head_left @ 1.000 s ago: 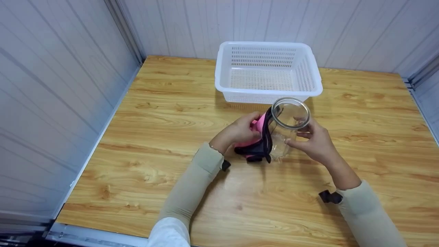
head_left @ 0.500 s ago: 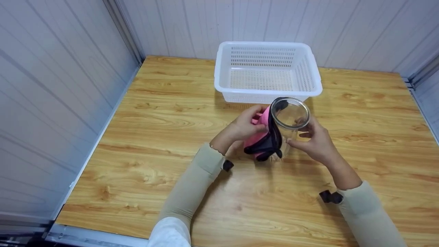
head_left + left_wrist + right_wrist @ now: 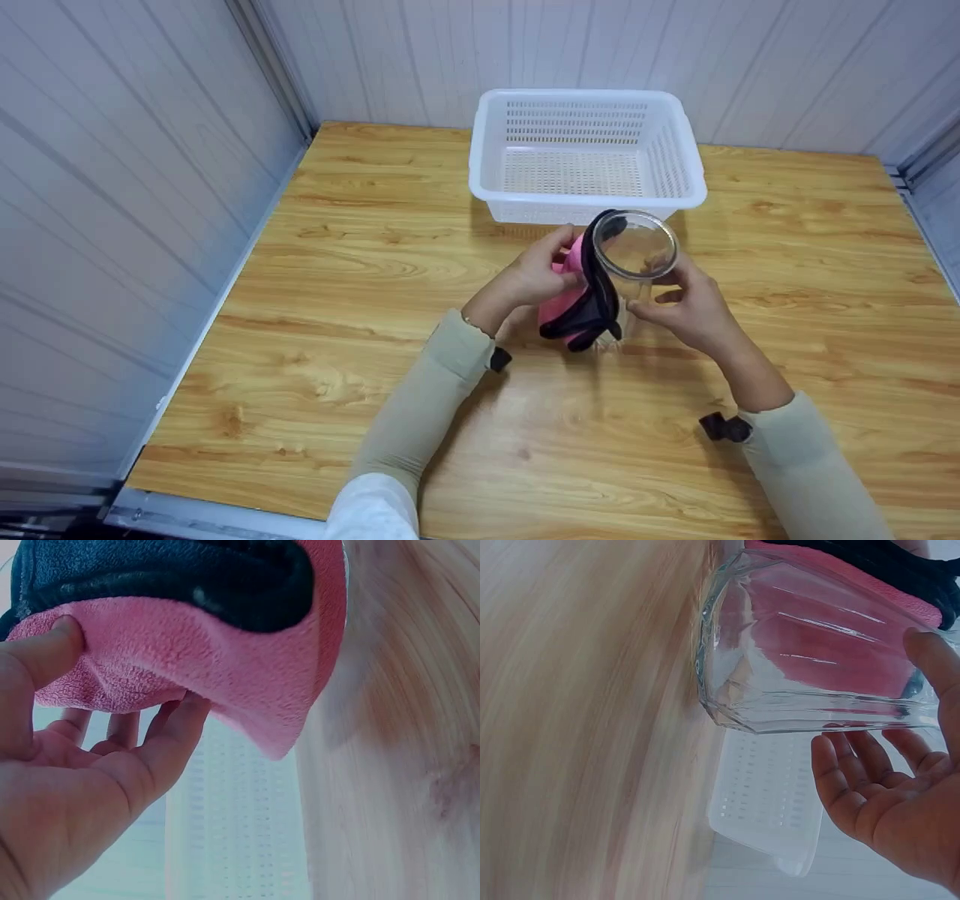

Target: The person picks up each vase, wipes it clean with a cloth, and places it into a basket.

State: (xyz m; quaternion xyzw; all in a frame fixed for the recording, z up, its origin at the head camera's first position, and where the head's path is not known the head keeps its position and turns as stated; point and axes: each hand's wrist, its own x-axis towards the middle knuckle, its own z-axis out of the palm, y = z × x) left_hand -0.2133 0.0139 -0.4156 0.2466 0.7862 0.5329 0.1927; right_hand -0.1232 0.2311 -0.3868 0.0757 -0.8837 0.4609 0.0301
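Observation:
My left hand (image 3: 534,276) grips a fuzzy pink cloth with black trim (image 3: 559,307), thumb on one side and fingers on the other. The left wrist view shows the pink pile (image 3: 217,652) bunched in that grip. The cloth lies against the left side of a clear glass jar (image 3: 817,645), its black edge curving along the wall. My right hand (image 3: 691,304) holds the jar from the right, thumb at the near side and fingers around the far side. The jar's open mouth faces up toward the head camera; its faceted base is close over the table.
A white perforated plastic basket (image 3: 592,201) stands behind the hands, near the back wall. The wood-grain table (image 3: 315,360) is bordered by pale panel walls (image 3: 405,60) at the back and sides.
My left hand has brought the cloth slightly right and up, so it now sits closer along the jar's side and covers more of it. The right hand and the jar have hardly moved.

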